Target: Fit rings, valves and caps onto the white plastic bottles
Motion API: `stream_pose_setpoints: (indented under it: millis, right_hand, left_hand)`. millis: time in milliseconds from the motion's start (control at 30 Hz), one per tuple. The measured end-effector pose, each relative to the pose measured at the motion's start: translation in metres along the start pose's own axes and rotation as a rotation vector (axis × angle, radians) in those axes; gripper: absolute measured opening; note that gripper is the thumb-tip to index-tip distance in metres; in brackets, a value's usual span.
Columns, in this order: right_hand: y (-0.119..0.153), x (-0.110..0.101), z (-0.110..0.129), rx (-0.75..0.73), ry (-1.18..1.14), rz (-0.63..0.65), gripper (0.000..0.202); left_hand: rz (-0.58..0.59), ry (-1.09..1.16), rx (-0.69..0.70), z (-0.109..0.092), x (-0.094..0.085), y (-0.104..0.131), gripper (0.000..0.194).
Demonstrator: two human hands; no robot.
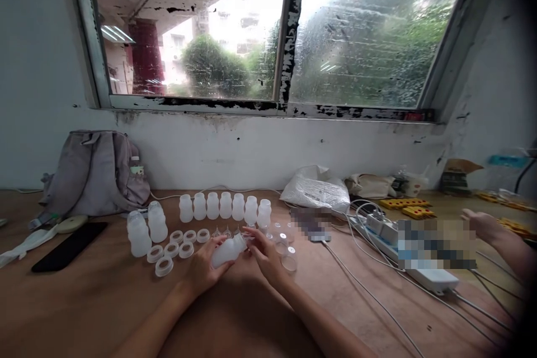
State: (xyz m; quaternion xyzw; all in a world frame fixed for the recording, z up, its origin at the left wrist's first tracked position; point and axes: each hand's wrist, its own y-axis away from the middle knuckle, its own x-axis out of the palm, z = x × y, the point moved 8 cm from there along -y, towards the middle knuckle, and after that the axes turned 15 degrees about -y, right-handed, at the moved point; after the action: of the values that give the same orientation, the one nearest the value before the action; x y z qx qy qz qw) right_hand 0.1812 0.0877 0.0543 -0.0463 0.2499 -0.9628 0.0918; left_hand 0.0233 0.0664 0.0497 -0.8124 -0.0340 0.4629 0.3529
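Tilted in my left hand (205, 263) is a frosted baby bottle (229, 251), with my fingers wrapped round its body and its neck pointing right. My right hand (265, 254) is closed at the bottle's mouth, its fingertips on a small clear teat (247, 238), partly hidden by them. Behind the bottle stand a few more clear teats (227, 231). White screw rings (164, 266) lie in a group left of my left hand. Clear caps (289, 259) are right of my right hand. A row of bottles (213, 206) stands behind, and two more bottles (139, 234) stand at the left.
A backpack (94, 173) and a black phone (69, 246) are at the left. A plastic bag (316, 189) lies by the wall. On the right are a white power strip (432, 278), cables and yellow pieces (405, 204). Another person's hand (482, 227) reaches in at far right.
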Motion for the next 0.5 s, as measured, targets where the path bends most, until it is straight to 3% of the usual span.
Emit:
stream_pose_setpoints:
  millis: [200, 500]
  right_hand:
    - [-0.007, -0.002, -0.010, 0.081, -0.154, 0.048, 0.027]
    - [-0.012, -0.004, -0.010, 0.197, -0.182, 0.120, 0.029]
  left_hand:
    - [0.007, 0.041, -0.032, 0.000, -0.011, 0.000, 0.039]
    - [0.033, 0.124, -0.037, 0.001, -0.015, -0.002, 0.039]
